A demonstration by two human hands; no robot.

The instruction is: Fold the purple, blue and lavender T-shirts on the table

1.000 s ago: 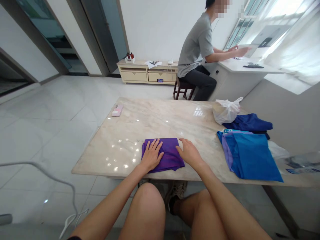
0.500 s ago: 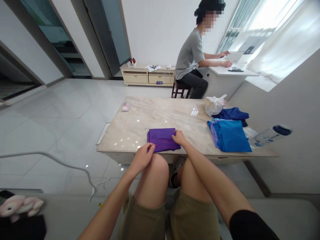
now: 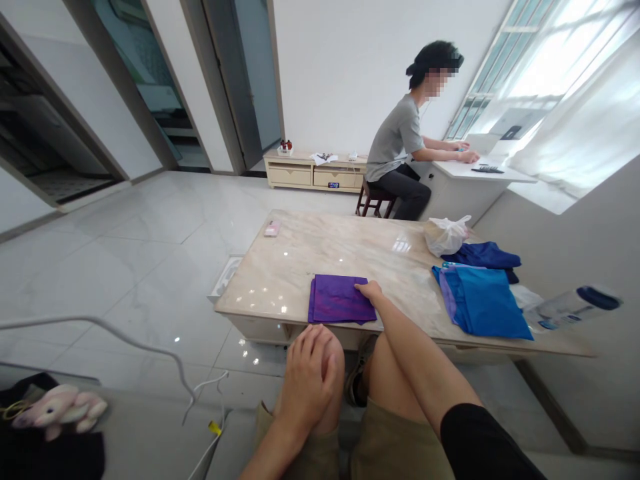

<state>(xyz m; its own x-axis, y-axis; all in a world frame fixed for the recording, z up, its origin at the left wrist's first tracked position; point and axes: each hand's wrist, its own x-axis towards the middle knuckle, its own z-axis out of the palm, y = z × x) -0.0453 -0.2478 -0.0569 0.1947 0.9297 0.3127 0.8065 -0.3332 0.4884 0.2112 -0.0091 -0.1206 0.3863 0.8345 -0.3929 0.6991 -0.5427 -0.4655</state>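
Right grip lying open — just touching a folded purple cloth on the pale marble surface — left grip released on a bare knee.

R hand on counter w/ fingers touching edge of folded purple cloth; L hand resting on knee, apart from cloth. Marble counter also has blue cloth, navy cloth, white plastic bag to R.

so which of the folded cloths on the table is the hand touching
The purple folded cloth, nearest the edge of the table, with the right hand at its right side. The bright blue cloth and navy cloth lie farther right, untouched.
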